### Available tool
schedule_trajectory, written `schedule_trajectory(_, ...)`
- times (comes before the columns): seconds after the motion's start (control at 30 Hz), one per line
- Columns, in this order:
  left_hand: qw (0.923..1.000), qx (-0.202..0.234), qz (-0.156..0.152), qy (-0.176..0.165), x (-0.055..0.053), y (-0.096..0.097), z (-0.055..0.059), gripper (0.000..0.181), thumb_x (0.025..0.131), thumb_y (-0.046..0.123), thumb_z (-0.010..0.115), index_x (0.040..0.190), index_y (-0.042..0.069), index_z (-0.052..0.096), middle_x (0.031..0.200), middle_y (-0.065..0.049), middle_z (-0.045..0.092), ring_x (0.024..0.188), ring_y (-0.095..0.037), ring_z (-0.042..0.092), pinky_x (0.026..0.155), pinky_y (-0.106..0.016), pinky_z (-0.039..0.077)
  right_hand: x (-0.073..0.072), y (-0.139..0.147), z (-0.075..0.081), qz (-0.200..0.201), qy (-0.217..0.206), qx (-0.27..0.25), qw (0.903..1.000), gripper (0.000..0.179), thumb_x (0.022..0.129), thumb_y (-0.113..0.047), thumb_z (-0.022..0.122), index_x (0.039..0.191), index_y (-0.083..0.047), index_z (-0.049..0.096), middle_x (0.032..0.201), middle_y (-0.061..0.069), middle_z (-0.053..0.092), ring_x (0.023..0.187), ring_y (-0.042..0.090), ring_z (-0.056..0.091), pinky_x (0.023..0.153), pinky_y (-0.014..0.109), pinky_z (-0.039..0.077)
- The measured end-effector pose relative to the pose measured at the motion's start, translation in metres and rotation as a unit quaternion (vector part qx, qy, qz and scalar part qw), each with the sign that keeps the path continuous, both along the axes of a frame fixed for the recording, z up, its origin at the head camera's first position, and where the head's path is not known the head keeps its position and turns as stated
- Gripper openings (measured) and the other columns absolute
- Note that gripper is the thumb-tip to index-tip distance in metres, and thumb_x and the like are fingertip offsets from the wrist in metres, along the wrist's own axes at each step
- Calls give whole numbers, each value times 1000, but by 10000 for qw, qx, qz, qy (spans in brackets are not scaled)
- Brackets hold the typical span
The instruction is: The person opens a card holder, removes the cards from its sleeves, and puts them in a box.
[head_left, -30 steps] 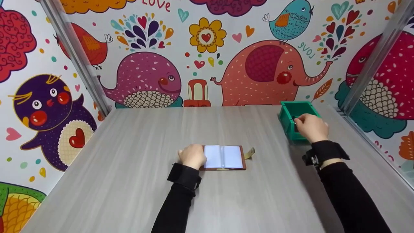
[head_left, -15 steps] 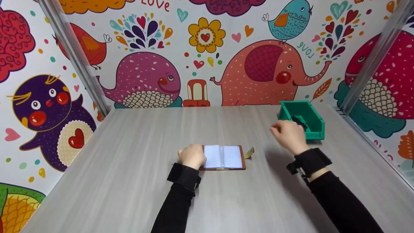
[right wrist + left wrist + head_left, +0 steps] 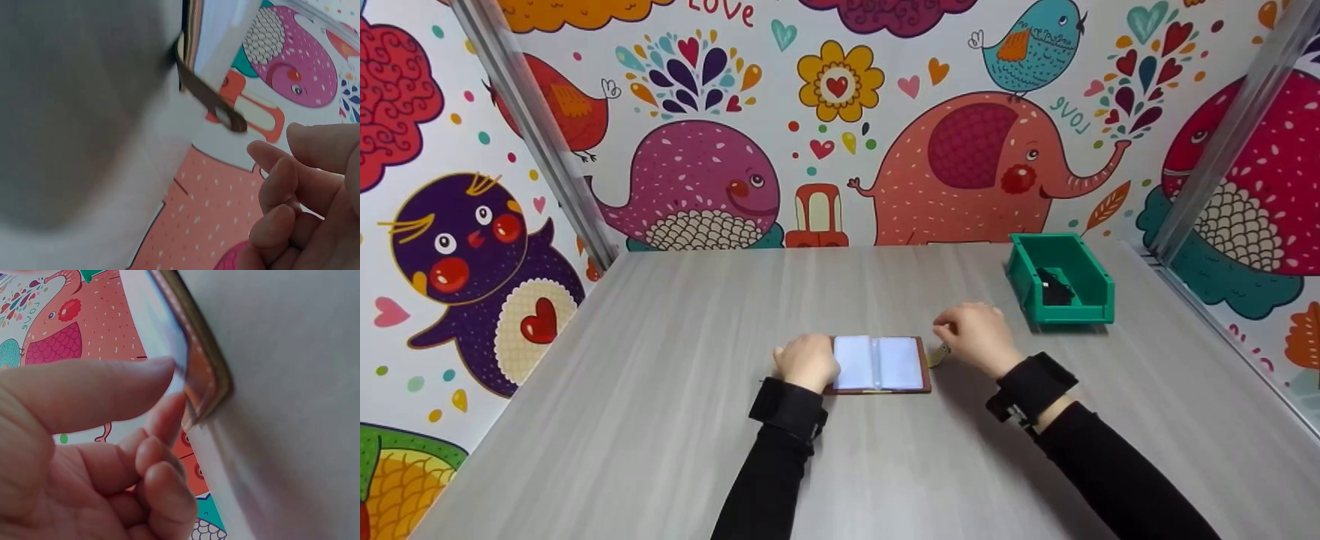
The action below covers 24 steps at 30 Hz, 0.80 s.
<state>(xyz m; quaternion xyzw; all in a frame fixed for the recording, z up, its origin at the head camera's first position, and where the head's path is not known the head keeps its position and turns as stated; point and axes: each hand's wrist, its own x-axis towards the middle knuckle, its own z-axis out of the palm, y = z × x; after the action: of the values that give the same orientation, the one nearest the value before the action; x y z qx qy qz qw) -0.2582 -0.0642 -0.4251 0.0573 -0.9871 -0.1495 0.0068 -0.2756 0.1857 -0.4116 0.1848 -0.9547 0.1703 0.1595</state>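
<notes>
A small brown card holder [image 3: 900,364] lies spread open on the table, pale plastic sleeves facing up. My left hand [image 3: 806,362] pinches its left edge. In the left wrist view, the thumb and index fingertip meet at a stitched corner of the card holder [image 3: 205,368]. From the right side of the cover sticks out a snap strap [image 3: 937,356]. Just beyond that strap hovers my right hand [image 3: 979,337], fingers loosely curled. The right wrist view shows nothing between its thumb and fingers, with the strap [image 3: 208,98] a short way off.
At the back right of the table [image 3: 720,315] stands a green bin [image 3: 1072,313] with black items [image 3: 1054,291] in it, too small to make out. Patterned walls [image 3: 825,135] close off the back and both sides, with metal posts at the corners.
My right hand has come out of the green bin and travelled left, down to beside the card holder's strap. The left hand and the card holder have stayed in place.
</notes>
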Motion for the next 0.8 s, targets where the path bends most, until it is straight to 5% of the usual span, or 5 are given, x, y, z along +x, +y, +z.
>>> schedule_trajectory(0.3, 10000, -19, -13, 8, 1, 0, 0, 11, 84, 14, 68, 93, 10, 73, 101, -9, 71, 89, -28, 64, 82, -45, 39, -4, -17, -11, 314, -183, 375, 9986, 15, 88, -17, 74, 98, -8, 78, 78, 5, 64, 78, 27, 58, 74, 47, 42)
schedule_trajectory(0.8, 10000, -67, -19, 20, -1, 1, -1, 10, 81, 14, 70, 90, 9, 72, 100, -9, 70, 91, -29, 64, 83, -44, 39, -6, -30, -16, 490, -584, 856, 9934, 14, 88, -9, 72, 99, -11, 80, 96, 7, 75, 90, 34, 66, 80, 51, 47)
